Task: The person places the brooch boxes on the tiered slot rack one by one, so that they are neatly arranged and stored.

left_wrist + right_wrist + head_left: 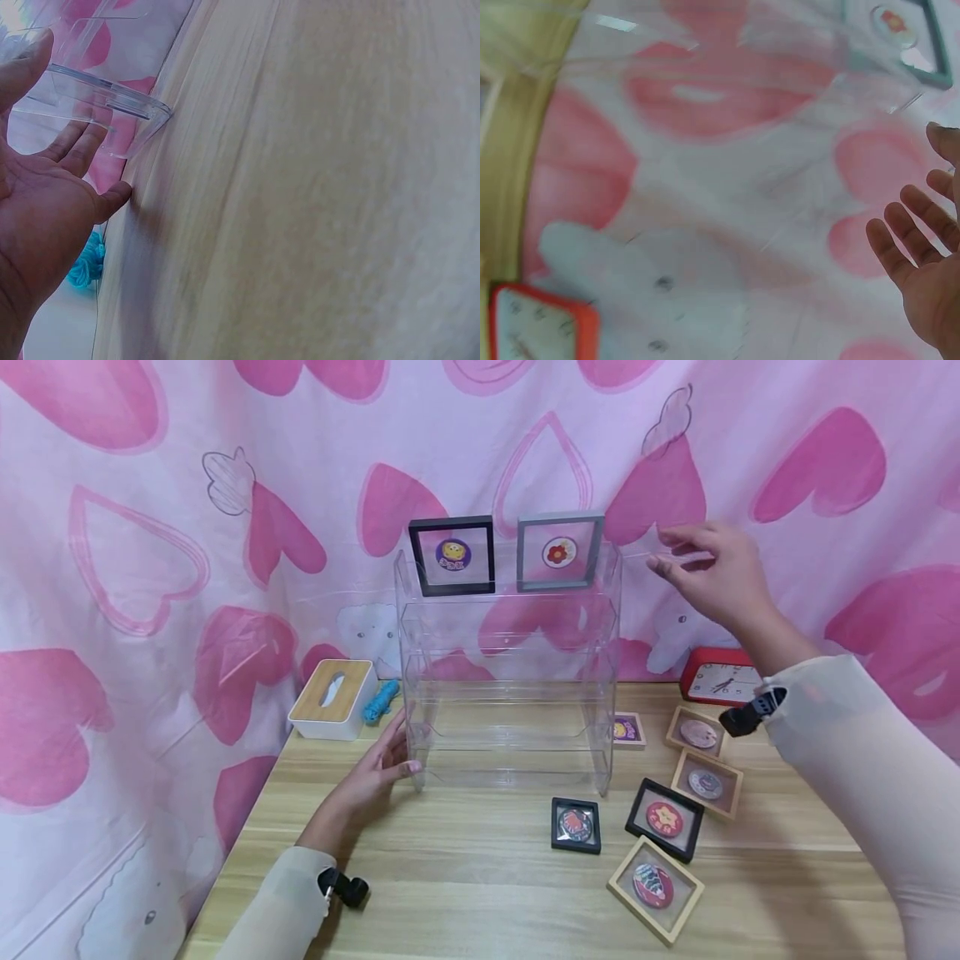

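Head view first: the clear stand [510,777] is on the wooden table [450,893], with a black frame [492,556] and a grey frame [562,586] side by side on its top tier. The black one holds a purple round badge with a yellow character and some lettering under it, too small for me to read. The grey one has a white badge with a red flower.

Left hand [371,774] is at the stand's lower left edge, thumb in front, fingers along the side. Right hand [720,568] is up beside the top tier, loose and empty, apart from the grey frame.

More framed badges lie on the table at right; the red badge [664,819] has a yellow star and lettering I can't make out. The red clock [720,677] has numbers, too tiny to list. Tissue box [330,727] has white tissue in its slot, blue cord [381,702] next to it.

Left wrist: fingers pretty straight, touching the stand's clear edge rather than clenched.

Right wrist: fingers spread, palm showing, nothing held. Grey frame's at the upper corner, blurry.
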Motion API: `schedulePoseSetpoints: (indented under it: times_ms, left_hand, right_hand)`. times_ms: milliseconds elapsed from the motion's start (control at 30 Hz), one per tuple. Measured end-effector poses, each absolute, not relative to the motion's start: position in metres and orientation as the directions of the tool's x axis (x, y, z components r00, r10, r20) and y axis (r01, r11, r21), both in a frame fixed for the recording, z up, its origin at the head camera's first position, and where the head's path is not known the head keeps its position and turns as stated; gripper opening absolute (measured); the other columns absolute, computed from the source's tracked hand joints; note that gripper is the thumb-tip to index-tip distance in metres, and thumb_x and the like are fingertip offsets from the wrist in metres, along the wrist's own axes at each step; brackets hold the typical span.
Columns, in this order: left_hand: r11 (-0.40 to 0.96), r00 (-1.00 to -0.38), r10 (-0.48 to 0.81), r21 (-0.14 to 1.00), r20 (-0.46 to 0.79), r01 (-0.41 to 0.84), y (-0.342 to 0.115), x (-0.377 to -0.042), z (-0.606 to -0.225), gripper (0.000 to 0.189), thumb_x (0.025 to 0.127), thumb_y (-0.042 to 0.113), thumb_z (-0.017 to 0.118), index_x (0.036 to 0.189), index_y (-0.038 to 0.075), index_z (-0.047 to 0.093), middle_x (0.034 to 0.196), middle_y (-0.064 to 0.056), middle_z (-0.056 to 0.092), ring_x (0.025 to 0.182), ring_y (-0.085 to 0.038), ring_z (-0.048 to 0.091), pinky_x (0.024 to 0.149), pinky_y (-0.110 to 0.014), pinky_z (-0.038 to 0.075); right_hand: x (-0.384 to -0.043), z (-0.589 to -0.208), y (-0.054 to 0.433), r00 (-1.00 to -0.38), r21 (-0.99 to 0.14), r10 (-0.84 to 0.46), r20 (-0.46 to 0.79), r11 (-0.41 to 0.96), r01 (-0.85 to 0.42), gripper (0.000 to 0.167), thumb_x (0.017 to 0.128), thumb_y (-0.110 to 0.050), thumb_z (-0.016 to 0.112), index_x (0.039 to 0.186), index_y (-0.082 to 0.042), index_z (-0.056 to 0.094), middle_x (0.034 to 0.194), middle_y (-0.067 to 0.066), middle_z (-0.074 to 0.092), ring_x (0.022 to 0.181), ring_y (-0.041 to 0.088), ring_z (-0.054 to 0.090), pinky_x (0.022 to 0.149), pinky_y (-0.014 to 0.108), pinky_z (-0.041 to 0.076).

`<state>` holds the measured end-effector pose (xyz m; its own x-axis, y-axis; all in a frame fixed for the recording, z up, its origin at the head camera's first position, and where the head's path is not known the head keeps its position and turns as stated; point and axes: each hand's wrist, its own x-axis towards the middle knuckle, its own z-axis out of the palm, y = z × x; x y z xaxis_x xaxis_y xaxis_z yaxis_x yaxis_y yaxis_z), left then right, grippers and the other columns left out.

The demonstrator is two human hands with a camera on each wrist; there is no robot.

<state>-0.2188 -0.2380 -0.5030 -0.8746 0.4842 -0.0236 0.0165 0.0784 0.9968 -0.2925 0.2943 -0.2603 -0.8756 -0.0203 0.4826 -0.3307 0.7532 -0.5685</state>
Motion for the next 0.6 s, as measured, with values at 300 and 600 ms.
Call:
schedulePoseSetpoints:
  times_ms: [300,600]
  left_hand:
    - [0.076,-0.871,0.491,0.997,-0.019,0.021,-0.238,-0.219,-0.503,0.104,0.107,0.001,0.065,0.176,0.050,0.004,0.186,-0.019,0.015,0.171,-0.051,0.016,0.134,-0.075,0.016]
    - [0.082,-0.868,0.497,0.995,0.007,0.054,-0.238,-0.218,-0.502,0.103,0.108,0.005,0.065,0.177,0.047,0.002,0.186,-0.022,0.013,0.170,-0.053,0.015,0.134,-0.076,0.014]
  right_hand:
    - [-0.271,-0.320,0.348,-0.932,-0.593,-0.021,0.362,0.767,-0.247,0.061,0.101,-0.043,0.081,0.151,-0.009,0.069,0.142,0.022,0.068,0.110,0.016,0.068,0.073,-0.002,0.045]
    - [-0.254,-0.394,0.395,-0.974,-0.497,-0.012,0.225,0.859,-0.126,0.057,0.103,-0.043,0.079,0.142,-0.001,0.072,0.130,0.030,0.072,0.111,0.048,0.070,0.072,0.022,0.055]
